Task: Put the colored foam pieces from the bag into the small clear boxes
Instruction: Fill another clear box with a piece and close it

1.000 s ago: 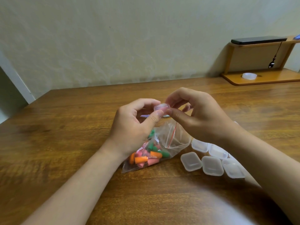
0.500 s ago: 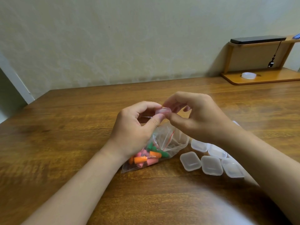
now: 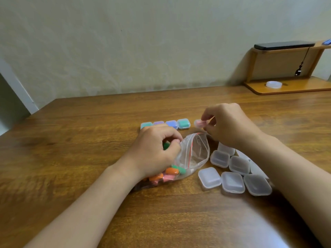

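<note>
Beyond the zip bag (image 3: 195, 153), right hand (image 3: 231, 126) pinches a pink-filled box (image 3: 199, 123); left hand (image 3: 155, 154) grips a green foam piece (image 3: 166, 145) at its mouth: likely light, squashy, pinch mid-body.

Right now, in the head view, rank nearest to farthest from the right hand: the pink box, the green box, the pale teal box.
1. The pink box: pinched by the right hand.
2. The green box: row's right end.
3. The pale teal box: row's left end.
</note>
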`<state>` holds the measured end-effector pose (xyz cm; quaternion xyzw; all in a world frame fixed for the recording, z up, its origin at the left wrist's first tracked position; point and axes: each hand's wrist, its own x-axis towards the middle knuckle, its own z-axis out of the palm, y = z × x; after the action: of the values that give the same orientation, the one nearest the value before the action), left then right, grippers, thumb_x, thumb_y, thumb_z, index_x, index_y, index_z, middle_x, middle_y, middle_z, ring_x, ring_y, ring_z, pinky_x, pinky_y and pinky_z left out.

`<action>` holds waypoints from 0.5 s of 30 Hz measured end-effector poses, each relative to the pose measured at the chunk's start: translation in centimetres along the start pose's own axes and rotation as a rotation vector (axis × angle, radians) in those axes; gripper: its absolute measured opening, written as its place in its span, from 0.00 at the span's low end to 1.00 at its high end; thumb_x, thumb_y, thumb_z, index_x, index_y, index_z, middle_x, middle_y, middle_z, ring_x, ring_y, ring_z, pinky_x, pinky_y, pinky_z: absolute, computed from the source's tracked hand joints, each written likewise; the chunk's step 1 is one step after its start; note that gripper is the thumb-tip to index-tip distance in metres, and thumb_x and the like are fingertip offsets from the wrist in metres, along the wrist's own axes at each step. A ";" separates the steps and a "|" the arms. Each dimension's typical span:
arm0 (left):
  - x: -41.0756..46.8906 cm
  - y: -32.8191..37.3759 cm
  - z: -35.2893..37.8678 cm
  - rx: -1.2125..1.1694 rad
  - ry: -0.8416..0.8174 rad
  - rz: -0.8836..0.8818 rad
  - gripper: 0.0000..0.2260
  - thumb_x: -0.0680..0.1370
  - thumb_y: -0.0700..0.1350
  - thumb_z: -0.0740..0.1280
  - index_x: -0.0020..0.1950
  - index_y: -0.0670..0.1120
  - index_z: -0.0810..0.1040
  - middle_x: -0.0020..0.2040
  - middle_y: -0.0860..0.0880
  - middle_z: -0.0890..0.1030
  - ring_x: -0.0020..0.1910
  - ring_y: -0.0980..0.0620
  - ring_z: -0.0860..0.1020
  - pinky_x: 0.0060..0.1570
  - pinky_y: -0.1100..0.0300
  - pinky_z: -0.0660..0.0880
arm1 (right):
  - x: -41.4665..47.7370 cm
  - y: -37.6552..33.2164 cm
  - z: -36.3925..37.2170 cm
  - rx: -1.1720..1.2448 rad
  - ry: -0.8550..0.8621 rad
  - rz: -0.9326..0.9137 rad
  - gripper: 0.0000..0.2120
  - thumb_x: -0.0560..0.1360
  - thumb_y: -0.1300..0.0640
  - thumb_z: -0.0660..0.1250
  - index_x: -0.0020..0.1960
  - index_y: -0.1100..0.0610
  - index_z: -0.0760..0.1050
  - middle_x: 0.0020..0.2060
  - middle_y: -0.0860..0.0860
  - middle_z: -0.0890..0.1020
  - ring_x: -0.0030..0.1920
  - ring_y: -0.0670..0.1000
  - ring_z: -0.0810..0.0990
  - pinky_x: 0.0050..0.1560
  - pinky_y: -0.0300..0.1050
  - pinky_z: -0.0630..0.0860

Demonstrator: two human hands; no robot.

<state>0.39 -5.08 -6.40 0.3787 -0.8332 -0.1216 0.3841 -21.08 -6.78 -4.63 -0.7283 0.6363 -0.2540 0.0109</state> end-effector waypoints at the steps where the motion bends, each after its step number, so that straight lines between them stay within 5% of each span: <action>1: 0.0 0.1 -0.1 -0.002 -0.010 0.001 0.08 0.72 0.41 0.66 0.42 0.46 0.86 0.38 0.57 0.83 0.42 0.60 0.79 0.45 0.68 0.74 | 0.2 0.1 0.1 -0.027 -0.013 0.005 0.10 0.76 0.58 0.72 0.57 0.54 0.80 0.50 0.52 0.83 0.49 0.51 0.82 0.50 0.50 0.83; 15: 0.0 0.6 -0.3 0.001 -0.064 0.031 0.09 0.72 0.40 0.66 0.43 0.46 0.86 0.37 0.64 0.78 0.40 0.67 0.78 0.43 0.76 0.69 | 1.1 0.1 1.3 -0.138 -0.094 0.004 0.13 0.77 0.61 0.68 0.61 0.54 0.80 0.52 0.55 0.83 0.49 0.54 0.81 0.52 0.50 0.82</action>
<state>0.31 -4.63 -5.90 0.3618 -0.8509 -0.1275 0.3588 -20.65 -8.25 -5.37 -0.7373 0.6525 -0.1749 -0.0091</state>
